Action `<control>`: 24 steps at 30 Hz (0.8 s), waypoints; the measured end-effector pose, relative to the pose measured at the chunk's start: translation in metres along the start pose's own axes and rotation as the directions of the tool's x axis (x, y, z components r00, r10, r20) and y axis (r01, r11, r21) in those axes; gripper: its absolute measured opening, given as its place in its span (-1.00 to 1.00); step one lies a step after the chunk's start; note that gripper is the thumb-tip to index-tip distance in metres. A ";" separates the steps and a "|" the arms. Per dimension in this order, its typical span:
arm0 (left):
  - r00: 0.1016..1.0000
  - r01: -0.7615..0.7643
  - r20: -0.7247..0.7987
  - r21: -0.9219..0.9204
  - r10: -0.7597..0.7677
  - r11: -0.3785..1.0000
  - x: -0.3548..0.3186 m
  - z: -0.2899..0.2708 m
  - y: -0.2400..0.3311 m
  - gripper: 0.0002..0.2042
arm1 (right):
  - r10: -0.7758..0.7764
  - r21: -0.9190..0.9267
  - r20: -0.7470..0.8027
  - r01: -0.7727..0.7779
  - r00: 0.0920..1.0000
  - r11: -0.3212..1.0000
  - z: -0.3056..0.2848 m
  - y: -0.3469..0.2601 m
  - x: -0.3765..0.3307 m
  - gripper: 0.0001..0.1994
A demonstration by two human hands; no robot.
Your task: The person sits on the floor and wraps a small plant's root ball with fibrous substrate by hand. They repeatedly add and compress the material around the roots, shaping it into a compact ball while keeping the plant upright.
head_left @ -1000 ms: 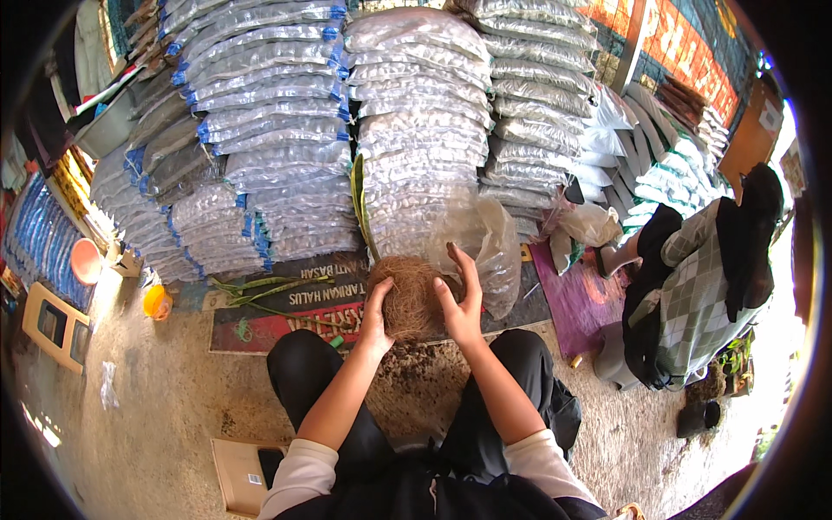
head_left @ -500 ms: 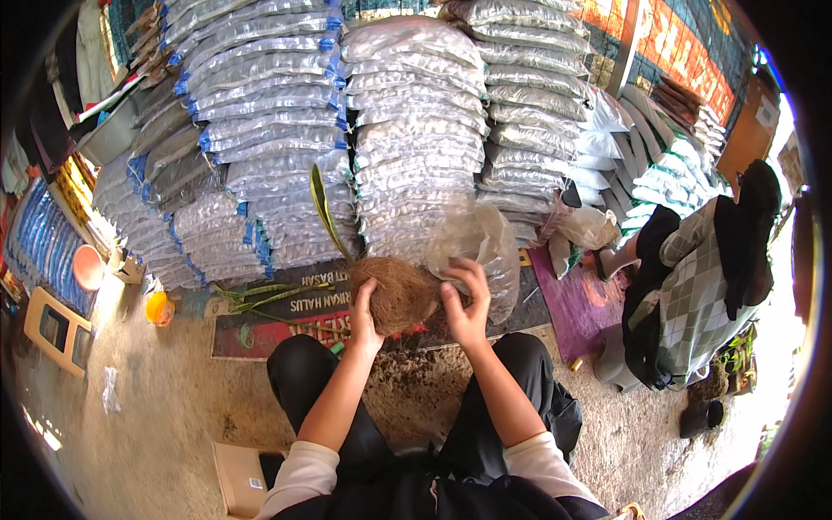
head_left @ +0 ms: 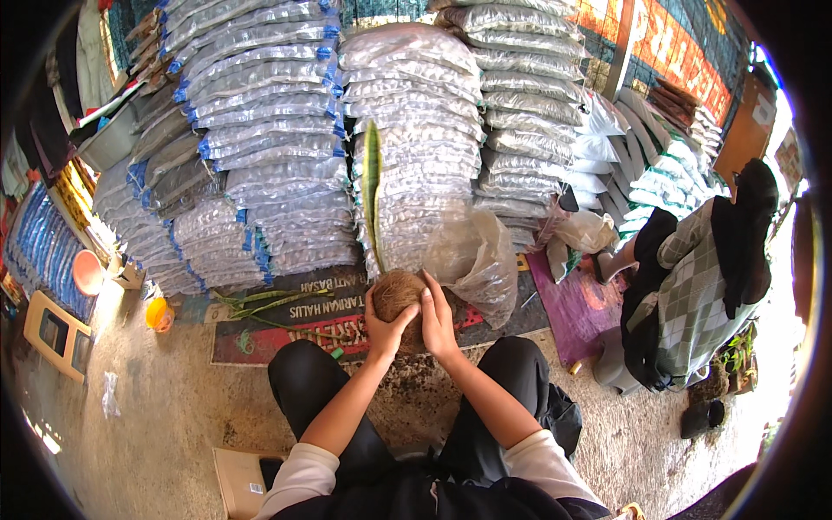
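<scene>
Between my knees, a ball of brown coconut fibre (head_left: pixel 397 291) is held in both palms, with a single upright snake plant leaf (head_left: pixel 371 191) rising from its top. My left hand (head_left: pixel 384 334) wraps the ball's left and near side. From the right, my right hand (head_left: pixel 438 322) presses against it, its fingers pointing up and forward. The ball's underside is hidden by my hands. Just beyond my right hand lies a crumpled clear plastic bag (head_left: pixel 485 273). Several long cut leaves (head_left: pixel 269 300) rest on a dark printed banner (head_left: pixel 232 336) to the left.
Tall stacks of filled plastic sacks (head_left: pixel 416 130) stand ahead. At the right, another person in checked clothing (head_left: pixel 693 295) sits by a purple sheet (head_left: pixel 568 316). A beige stool (head_left: pixel 57 334) and an orange cup (head_left: pixel 159 314) are on the left; cardboard (head_left: pixel 238 477) lies near me.
My right hand has moved left from beside the plastic bag onto the fibre ball. The ball looks more compact, and its leaf has swung from leaning left to nearly upright.
</scene>
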State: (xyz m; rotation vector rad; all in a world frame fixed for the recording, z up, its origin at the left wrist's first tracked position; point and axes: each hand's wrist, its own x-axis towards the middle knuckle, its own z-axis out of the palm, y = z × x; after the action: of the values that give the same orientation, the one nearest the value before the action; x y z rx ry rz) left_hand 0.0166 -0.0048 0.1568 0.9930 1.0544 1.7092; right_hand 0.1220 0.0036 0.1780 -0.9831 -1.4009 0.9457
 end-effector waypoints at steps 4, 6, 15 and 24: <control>0.992 0.029 -0.114 -0.138 -0.045 0.990 -0.003 0.004 0.007 -0.27 | 0.136 0.175 -0.005 -0.133 0.991 0.976 0.011 0.009 -0.007 -0.49; 0.988 0.040 -0.138 -0.189 -0.067 0.981 -0.004 0.004 0.011 -0.28 | 0.244 0.270 -0.004 -0.234 0.970 0.934 0.014 0.004 -0.011 -0.47; 0.994 0.094 -0.029 -0.279 -0.106 0.956 -0.005 -0.009 -0.005 -0.30 | 0.482 0.628 0.434 -0.639 0.761 0.444 -0.003 0.011 -0.004 -0.47; 0.977 0.135 0.183 -0.127 -0.110 0.983 0.000 -0.009 0.011 -0.32 | 0.554 0.590 0.467 -0.709 0.690 0.386 -0.014 -0.007 0.001 -0.35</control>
State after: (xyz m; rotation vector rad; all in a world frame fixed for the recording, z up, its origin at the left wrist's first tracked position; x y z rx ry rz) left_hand 0.0057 -0.0100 0.1640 0.9499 0.8527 1.5421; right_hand 0.1355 0.0027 0.1857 -0.7729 -0.5639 2.0660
